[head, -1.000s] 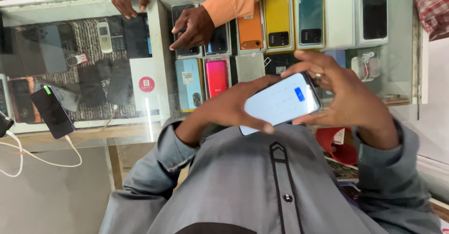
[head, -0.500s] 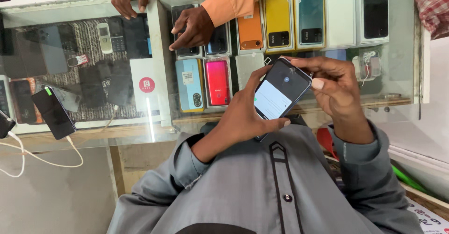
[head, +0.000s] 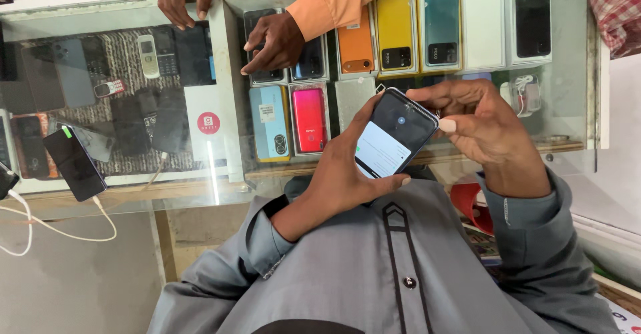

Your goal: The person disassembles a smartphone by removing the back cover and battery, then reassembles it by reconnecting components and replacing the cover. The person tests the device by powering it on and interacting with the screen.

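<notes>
The phone (head: 394, 134) has a glossy glass face. Below it, the shirt (head: 374, 274) is smooth grey cloth with a shiny button. The counter (head: 200, 174) above has a reflective glass top, and glossy plastic phone backs (head: 394, 34) under it.
</notes>
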